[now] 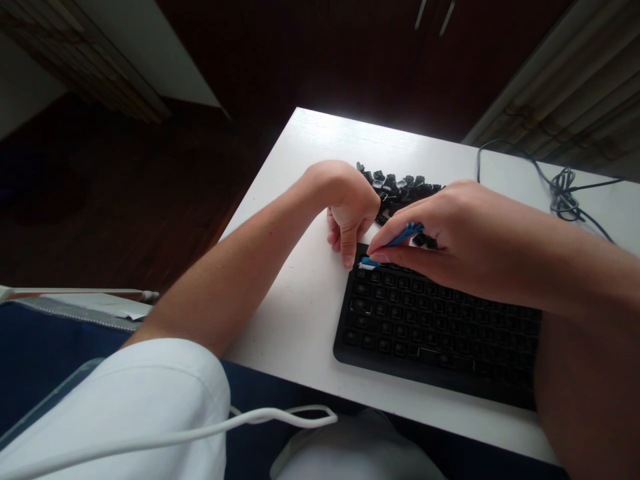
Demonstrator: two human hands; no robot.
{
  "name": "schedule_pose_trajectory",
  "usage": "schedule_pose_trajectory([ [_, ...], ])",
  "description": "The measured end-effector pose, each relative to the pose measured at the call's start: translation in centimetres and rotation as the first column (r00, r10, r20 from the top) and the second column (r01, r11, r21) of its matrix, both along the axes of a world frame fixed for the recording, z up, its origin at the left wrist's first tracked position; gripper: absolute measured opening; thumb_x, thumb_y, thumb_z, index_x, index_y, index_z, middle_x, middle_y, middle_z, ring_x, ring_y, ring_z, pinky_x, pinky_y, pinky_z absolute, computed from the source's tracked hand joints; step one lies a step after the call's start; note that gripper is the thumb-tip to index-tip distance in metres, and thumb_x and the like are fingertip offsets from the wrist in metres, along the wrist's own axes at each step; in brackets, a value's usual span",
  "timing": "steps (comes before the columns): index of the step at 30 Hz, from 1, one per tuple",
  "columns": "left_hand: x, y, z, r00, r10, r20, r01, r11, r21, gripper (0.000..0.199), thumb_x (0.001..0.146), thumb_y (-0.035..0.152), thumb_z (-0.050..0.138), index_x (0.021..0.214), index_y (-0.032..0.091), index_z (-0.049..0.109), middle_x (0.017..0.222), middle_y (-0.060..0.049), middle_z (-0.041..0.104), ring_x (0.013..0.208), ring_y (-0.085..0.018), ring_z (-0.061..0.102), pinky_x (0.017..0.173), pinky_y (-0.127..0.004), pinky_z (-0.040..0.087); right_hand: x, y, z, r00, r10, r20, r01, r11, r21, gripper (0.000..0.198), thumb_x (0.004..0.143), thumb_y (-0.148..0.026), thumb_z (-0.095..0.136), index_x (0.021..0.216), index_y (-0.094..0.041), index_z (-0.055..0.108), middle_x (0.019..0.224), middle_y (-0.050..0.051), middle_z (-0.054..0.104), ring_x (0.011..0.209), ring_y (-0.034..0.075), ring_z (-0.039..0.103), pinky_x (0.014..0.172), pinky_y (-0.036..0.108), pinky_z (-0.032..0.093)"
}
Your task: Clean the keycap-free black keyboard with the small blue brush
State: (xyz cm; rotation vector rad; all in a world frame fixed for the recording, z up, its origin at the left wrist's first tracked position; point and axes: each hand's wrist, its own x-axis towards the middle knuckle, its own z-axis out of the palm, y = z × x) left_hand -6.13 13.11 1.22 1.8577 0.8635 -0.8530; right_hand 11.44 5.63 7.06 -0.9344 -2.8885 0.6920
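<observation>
A black keyboard (395, 367) lies on the white table with its keycaps off, so the bare switches show. My right hand (450, 233) pinches a blue toothbrush (406, 233) between thumb and fingers. Its white bristles rest on the switches at the keyboard's upper left corner. At that same corner is my left hand (347, 207), its fingers curled and its thumb pointing down against the keyboard's edge. Behind both hands lies a heap of loose black keycaps (395, 187), partly hidden by them. My right forearm covers the keyboard's right end.
A bundled black cable (565, 193) lies on the table (285, 293) at the back right. A white cord (280, 417) hangs across the front, over my lap. Dark cabinet doors (350, 60) stand beyond the table, with a curtain (575, 87) at the right.
</observation>
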Motion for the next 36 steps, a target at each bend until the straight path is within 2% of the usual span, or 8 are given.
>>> schedule_pose_trajectory([
  [6,0.09,-0.09,0.05,0.997,0.077,-0.005,-0.077,0.997,-0.011,0.06,0.042,0.053,0.089,0.085,0.012,0.078,0.076,-0.007,0.074,0.08,-0.021,0.067,0.088,-0.04,0.051,-0.15,0.03,-0.47,0.999,-0.034,0.029,0.034,0.999,0.021,0.022,0.093,-0.033,0.061,0.106,-0.028,0.078,0.081,0.001,0.074,0.063,0.014,0.063,0.065,0.028,0.047],
  [13,0.03,0.2,-0.09,1.0,0.001,-0.006,-0.001,0.999,-0.035,0.05,0.047,0.049,0.087,0.084,0.016,0.079,0.08,-0.006,0.075,0.083,-0.021,0.067,0.088,-0.037,0.051,-0.34,-0.2,-0.5,1.0,-0.002,0.011,0.002,1.0,0.026,0.021,0.091,-0.027,0.063,0.105,-0.027,0.078,0.09,0.002,0.076,0.072,0.016,0.068,0.067,0.028,0.048],
  [18,0.06,0.01,0.17,1.0,0.008,-0.014,-0.008,1.0,0.008,0.043,0.046,0.041,0.088,0.078,0.014,0.079,0.078,-0.008,0.074,0.09,-0.025,0.067,0.093,-0.043,0.049,-0.2,-0.35,0.02,0.997,0.063,-0.045,-0.062,0.998,0.002,0.02,0.093,-0.029,0.06,0.103,-0.031,0.078,0.089,-0.003,0.076,0.068,0.014,0.067,0.064,0.028,0.046],
  [24,0.06,-0.01,0.26,0.999,0.036,-0.006,-0.036,0.999,-0.007,0.044,0.042,0.037,0.088,0.082,0.02,0.08,0.075,-0.003,0.074,0.089,-0.022,0.066,0.089,-0.035,0.049,-0.35,-0.4,0.22,0.997,0.072,-0.032,-0.074,0.995,-0.067,0.02,0.092,-0.023,0.06,0.104,-0.026,0.075,0.083,-0.002,0.074,0.059,0.01,0.062,0.058,0.024,0.041],
  [32,0.14,-0.11,0.44,1.0,0.02,0.002,-0.02,1.0,0.015,0.052,0.039,0.045,0.09,0.083,0.019,0.08,0.076,-0.004,0.074,0.084,-0.022,0.066,0.085,-0.036,0.052,-0.58,-0.25,-0.13,0.999,0.037,0.02,-0.036,0.999,-0.036,0.021,0.091,-0.022,0.058,0.099,-0.024,0.077,0.08,-0.001,0.074,0.061,0.011,0.063,0.06,0.023,0.042],
  [36,0.17,-0.05,0.45,0.999,0.028,-0.018,-0.028,0.999,0.017,0.044,0.04,0.041,0.089,0.077,0.019,0.08,0.074,-0.003,0.073,0.091,-0.024,0.066,0.091,-0.038,0.049,-0.59,-0.25,-0.35,0.999,0.039,0.007,-0.038,0.999,-0.01,0.021,0.091,-0.022,0.058,0.1,-0.024,0.077,0.081,-0.001,0.075,0.066,0.012,0.065,0.064,0.023,0.044],
])
